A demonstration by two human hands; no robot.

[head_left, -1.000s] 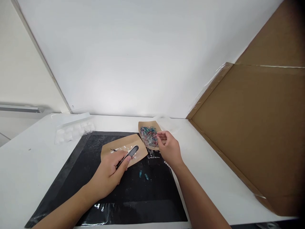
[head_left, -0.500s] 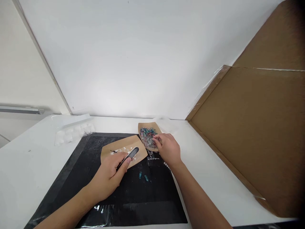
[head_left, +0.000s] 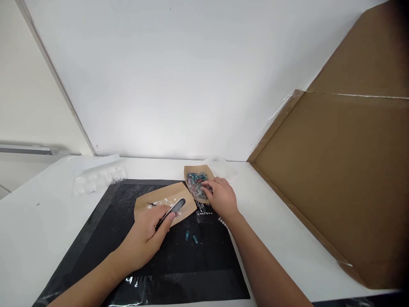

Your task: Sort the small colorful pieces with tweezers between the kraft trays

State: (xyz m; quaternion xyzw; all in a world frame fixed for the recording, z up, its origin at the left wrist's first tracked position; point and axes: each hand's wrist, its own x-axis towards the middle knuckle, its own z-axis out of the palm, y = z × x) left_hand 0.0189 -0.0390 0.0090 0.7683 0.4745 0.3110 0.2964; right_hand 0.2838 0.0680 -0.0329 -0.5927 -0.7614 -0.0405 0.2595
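My left hand (head_left: 145, 236) is closed around black tweezers (head_left: 171, 209), whose tips lie over a brown paper tray (head_left: 188, 204) holding small white bits. My right hand (head_left: 221, 198) reaches into a second brown paper tray (head_left: 191, 170) filled with several small colourful pieces (head_left: 194, 180); its fingertips are pinched together among them, and what they hold is too small to make out. Both trays rest on a black mat (head_left: 102, 221). Two small teal pieces (head_left: 191, 236) lie loose on the mat between my hands.
A clear plastic blister tray (head_left: 96, 175) sits at the mat's far left corner. A large brown cardboard sheet (head_left: 345, 179) leans up along the right side of the white table (head_left: 287, 230). A white wall stands close behind.
My right hand has slid left and deeper into the tray of colourful pieces, with its fingers closing. The left hand with the tweezers has stayed put.
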